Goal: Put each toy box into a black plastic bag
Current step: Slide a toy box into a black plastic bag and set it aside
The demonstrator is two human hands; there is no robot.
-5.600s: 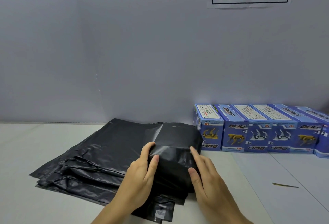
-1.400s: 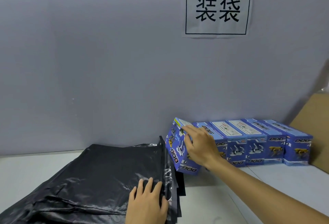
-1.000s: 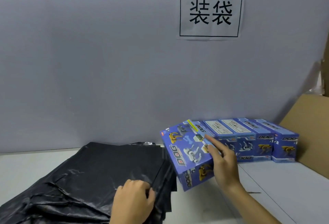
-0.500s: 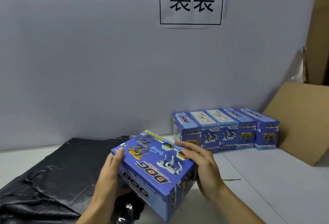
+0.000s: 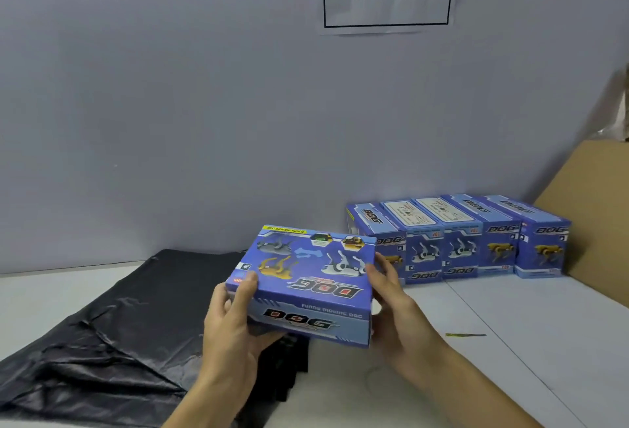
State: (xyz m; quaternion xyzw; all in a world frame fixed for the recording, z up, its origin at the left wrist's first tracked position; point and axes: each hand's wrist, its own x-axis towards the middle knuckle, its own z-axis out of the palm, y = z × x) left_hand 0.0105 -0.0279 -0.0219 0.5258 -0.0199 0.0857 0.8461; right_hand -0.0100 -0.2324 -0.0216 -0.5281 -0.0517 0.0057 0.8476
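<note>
Both hands [image 5: 231,329] grip toy box [image 5: 308,286] above bags [image 5: 112,342]; table [image 5: 510,342] open rightward.

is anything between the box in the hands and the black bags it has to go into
No object stands between them. The toy box, held by the left hand and right hand, hangs just above the right edge of the black plastic bags. But the bags lie flat in a stack with no mouth visibly open, so one needs opening first.

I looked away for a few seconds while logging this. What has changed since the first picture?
The bagged box went out of view. The right hand took a box from the row's left end and brought it forward; the left hand left the bags to grip it too. Five boxes stayed put.
</note>
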